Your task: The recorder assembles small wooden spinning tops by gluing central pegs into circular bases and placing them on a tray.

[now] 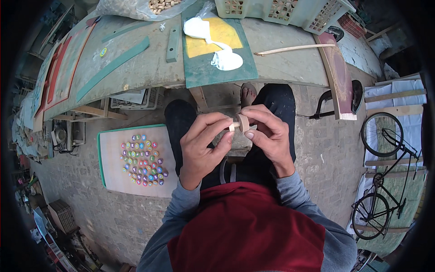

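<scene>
My left hand (204,147) pinches a small pale wooden peg (232,127) between thumb and fingertips. The thumb and fingers of my right hand (270,136) are closed around the rim of a round wooden disc (244,123). Peg and disc meet in front of my lap, the peg's thin stem pointing at the middle of the disc; I cannot tell how deep it sits. On the workbench beyond, a green board (192,72) bears a yellow patch (199,46) and two joined white blobs (227,60), whose material is unclear.
A workbench (272,68) spans the far side, with a plastic bag (131,10) of wooden pieces, a pale crate (272,11), a stick (294,48) and green strips (113,68). On the floor at left lies a tray (111,181) of colourful discs. A bicycle (385,172) is at right.
</scene>
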